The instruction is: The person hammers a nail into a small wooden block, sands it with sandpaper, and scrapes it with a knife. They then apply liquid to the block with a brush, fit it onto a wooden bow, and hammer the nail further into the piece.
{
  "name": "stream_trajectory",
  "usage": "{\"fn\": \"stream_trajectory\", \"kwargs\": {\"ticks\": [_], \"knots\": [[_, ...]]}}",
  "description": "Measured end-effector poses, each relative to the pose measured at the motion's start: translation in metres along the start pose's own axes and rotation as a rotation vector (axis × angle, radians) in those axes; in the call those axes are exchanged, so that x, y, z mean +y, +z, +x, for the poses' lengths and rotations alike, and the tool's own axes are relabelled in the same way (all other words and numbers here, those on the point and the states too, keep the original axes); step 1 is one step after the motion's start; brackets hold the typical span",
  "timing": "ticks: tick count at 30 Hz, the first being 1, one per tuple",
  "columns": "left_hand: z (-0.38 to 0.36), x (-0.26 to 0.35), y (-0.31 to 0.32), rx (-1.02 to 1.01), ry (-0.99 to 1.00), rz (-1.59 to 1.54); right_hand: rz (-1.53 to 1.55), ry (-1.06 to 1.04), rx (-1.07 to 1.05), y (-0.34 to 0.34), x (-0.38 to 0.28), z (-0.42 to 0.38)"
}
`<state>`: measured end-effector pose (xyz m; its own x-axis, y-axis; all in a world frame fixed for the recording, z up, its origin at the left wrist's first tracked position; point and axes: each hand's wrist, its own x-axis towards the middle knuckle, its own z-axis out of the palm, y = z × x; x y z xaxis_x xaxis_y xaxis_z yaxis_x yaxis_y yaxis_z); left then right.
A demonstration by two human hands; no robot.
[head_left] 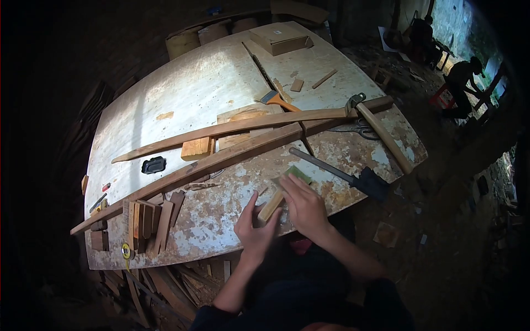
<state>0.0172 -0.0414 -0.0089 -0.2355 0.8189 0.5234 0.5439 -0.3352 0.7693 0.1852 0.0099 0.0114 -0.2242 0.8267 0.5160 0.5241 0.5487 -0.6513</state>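
My left hand (255, 230) is at the near end of the wood block (270, 208), thumb and fingers spread around it; whether they touch, I cannot tell. The block's long axis slants away rightward, up to my right hand (307, 211), whose fingers lie together over its far end and the green sheet (301, 175); I cannot tell whether they pinch.

Room lies between the wood blocks (147, 222) and left hand (255, 229), with the long beam (243, 153) crossing beyond.

No readable text anywhere.
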Motion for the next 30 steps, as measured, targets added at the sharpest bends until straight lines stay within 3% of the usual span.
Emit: {"fn": "stream_trajectory", "kwargs": {"ticks": [3,7,10,14,18,21,24,25,26,29,30], "knots": [[-0.002,-0.006,-0.004,-0.017,-0.060,0.004,0.147,-0.212,-0.122,-0.002,-0.036,-0.017],[0.005,0.008,-0.001,0.003,-0.013,-0.003,0.007,0.088,0.017,-0.003,0.009,0.004],[0.007,0.003,-0.011,-0.079,0.108,0.104,0.040,-0.078,-0.028,-0.001,-0.012,-0.005],[0.014,0.000,-0.030,-0.272,0.195,0.137,0.035,0.085,-0.009,-0.005,0.010,0.004],[0.020,-0.008,-0.039,-0.327,0.246,0.183,0.028,0.089,-0.042,-0.004,0.007,0.007],[0.020,-0.014,-0.035,-0.274,0.269,0.123,0.198,-0.094,-0.113,-0.004,-0.033,-0.005],[0.019,-0.009,-0.033,-0.191,0.193,0.132,0.143,-0.094,-0.125,-0.003,-0.016,0.001],[0.018,-0.008,-0.034,-0.188,0.166,0.134,0.158,0.066,-0.076,-0.001,-0.002,0.009],[0.017,-0.007,-0.034,-0.180,0.141,0.134,0.103,0.079,-0.079,-0.002,0.007,0.013],[0.017,-0.021,-0.041,-0.277,0.031,0.200,0.232,-0.173,-0.203,0.003,-0.032,-0.004],[0.013,-0.026,-0.046,-0.337,-0.018,0.238,0.220,-0.146,-0.210,0.003,-0.028,-0.004]]}}
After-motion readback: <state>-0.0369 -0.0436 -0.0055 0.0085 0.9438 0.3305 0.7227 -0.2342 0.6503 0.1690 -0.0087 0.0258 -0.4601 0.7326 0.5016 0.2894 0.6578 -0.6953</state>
